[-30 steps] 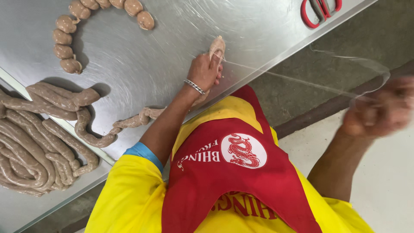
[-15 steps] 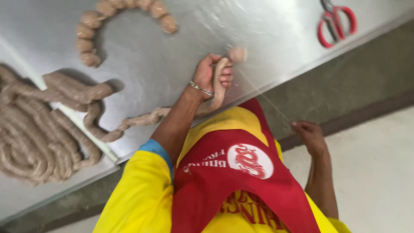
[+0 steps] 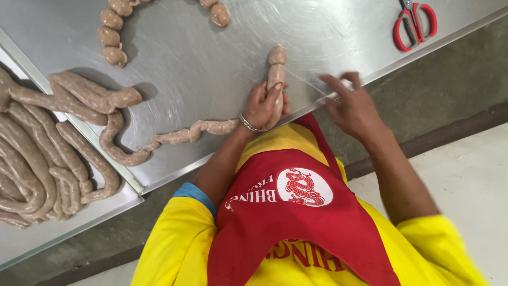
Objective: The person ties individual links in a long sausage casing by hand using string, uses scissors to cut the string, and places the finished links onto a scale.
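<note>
Left hand [image 3: 263,106] grip pinching sausage [image 3: 275,79] | right hand [image 3: 352,106] spread | steel table [image 3: 222,69] | concrete floor [image 3: 465,159]

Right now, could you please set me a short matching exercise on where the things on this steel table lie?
Things:
1. red-handled scissors
2. pale raw sausage link
3. coiled heap of uncut sausage
4. curved chain of short tied links

Places:
A. in the left hand
B. top right corner
C. top left
D. on the tray at far left

Pairs: 1-B, 2-A, 3-D, 4-C
</note>
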